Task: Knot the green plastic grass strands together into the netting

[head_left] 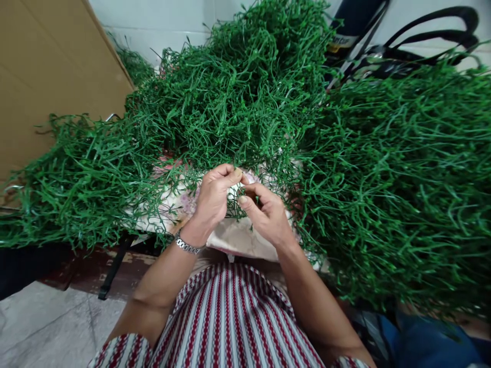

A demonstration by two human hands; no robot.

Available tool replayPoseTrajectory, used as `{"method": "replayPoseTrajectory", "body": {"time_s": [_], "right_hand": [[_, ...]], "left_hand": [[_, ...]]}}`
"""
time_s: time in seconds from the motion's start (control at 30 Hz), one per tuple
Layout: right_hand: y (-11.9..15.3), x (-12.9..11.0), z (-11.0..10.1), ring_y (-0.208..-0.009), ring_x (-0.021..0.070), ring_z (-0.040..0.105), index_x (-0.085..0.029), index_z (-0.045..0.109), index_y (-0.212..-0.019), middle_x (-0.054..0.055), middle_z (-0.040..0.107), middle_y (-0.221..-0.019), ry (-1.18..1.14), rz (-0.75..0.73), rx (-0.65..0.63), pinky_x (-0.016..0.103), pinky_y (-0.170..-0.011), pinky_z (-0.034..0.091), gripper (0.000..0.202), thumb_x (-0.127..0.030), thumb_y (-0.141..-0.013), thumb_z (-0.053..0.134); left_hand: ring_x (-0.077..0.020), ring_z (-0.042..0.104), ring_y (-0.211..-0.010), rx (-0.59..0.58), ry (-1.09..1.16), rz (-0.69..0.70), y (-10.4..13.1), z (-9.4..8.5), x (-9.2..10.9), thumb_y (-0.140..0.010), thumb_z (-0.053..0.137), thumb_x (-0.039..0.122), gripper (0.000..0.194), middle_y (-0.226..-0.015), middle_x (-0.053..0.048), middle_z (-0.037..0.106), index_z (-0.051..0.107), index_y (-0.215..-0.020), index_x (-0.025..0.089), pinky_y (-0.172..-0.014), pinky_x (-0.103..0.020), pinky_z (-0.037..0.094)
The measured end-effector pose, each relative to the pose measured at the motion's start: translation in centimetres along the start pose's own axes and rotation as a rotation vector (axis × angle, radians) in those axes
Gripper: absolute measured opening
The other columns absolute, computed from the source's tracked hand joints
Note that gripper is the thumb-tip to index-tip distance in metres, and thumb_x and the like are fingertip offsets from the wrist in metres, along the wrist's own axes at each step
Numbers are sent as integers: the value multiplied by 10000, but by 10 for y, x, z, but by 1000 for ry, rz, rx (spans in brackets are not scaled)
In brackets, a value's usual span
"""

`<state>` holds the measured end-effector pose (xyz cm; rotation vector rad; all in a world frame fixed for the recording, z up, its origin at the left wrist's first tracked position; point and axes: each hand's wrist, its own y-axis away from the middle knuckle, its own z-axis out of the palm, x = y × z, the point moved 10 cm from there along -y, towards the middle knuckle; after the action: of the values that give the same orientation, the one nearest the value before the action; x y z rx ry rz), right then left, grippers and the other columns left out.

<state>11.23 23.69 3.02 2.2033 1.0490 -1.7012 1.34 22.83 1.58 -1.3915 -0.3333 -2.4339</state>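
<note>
Close together over a floral cloth [184, 202], my left hand [215, 194] and my right hand [268, 212] both have their fingers closed. Thumb and forefinger of the left hand are pinched at the tips. A thin green stem [241, 193], plastic-looking, shows at the right thumb and forefinger. Its exact ends are too small and partly hidden to make out. Several more loose stems lie on the cloth below and between the hands. Just beyond the fingers rises a large tangled heap of green stems [245, 97].
More stems are piled at the left [92, 179] and along the right [402, 189]. A cardboard box [57, 66] stands at the back left. Behind the heap are a white tiled wall [153, 23], a dark cylindrical object [353, 20] and a bag with black handles [433, 36].
</note>
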Motion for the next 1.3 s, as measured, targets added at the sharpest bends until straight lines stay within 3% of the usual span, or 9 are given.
{"method": "replayPoseTrajectory", "body": {"time_s": [0.13, 0.37, 0.53, 0.8, 0.93, 1.07, 1.3], "right_hand": [[-6, 4, 1, -640, 94, 389, -164, 514, -817, -20, 422, -699, -116, 7, 1, 219, -594, 341, 179, -342, -830, 522], [-8, 6, 12, -612, 87, 356, -166, 468, -695, -27, 387, -656, -94, 3, -71, 209, -563, 301, 207, -320, -826, 514], [-10, 1, 14, -580, 87, 368, -163, 461, -646, -28, 393, -615, 22, -24, 52, 217, -558, 304, 197, -260, -813, 497], [-14, -5, -1, -593, 99, 400, -168, 464, -648, -17, 428, -619, 165, -35, 202, 234, -580, 308, 183, -243, -814, 473], [-20, 18, -3, -543, 77, 306, -175, 454, -671, -38, 358, -611, -104, 97, 163, 218, -519, 254, 217, -321, -832, 459], [-22, 45, 0, -502, 56, 232, -169, 425, -621, -58, 309, -566, -430, 285, 168, 207, -472, 193, 276, -369, -751, 566], [-17, 55, 11, -440, 50, 226, -183, 410, -640, -76, 301, -520, -542, 390, 167, 204, -428, 187, 251, -351, -705, 585]], "left_hand": [[-72, 535, -589, -16, 178, -90, -5, 2, -10, -736, 541, 106, 129, -599, 23, 556, 539, -614, 148, -646, -206, 425], [-54, 470, -455, 2, 235, -208, -10, 1, -23, -709, 528, 73, 159, -506, 31, 479, 487, -570, 138, -480, -182, 366], [-7, 338, -353, 119, 271, -210, -18, -5, -26, -666, 434, -25, 220, -468, 48, 413, 435, -507, 127, -375, -149, 245], [-9, 304, -341, 40, 259, -211, -39, 9, -32, -714, 447, 2, 226, -431, 65, 331, 453, -524, 123, -367, -147, 223], [-6, 332, -370, -56, 275, -177, -51, 20, -29, -717, 462, -3, 197, -519, 49, 430, 450, -570, 128, -390, -150, 254], [-8, 345, -389, -134, 300, -149, -56, 26, -30, -728, 491, 21, 183, -553, 50, 443, 448, -589, 132, -406, -152, 267], [-36, 388, -404, -198, 364, -152, -54, 24, -35, -749, 495, 62, 160, -518, 43, 436, 489, -604, 131, -428, -176, 310]]}}
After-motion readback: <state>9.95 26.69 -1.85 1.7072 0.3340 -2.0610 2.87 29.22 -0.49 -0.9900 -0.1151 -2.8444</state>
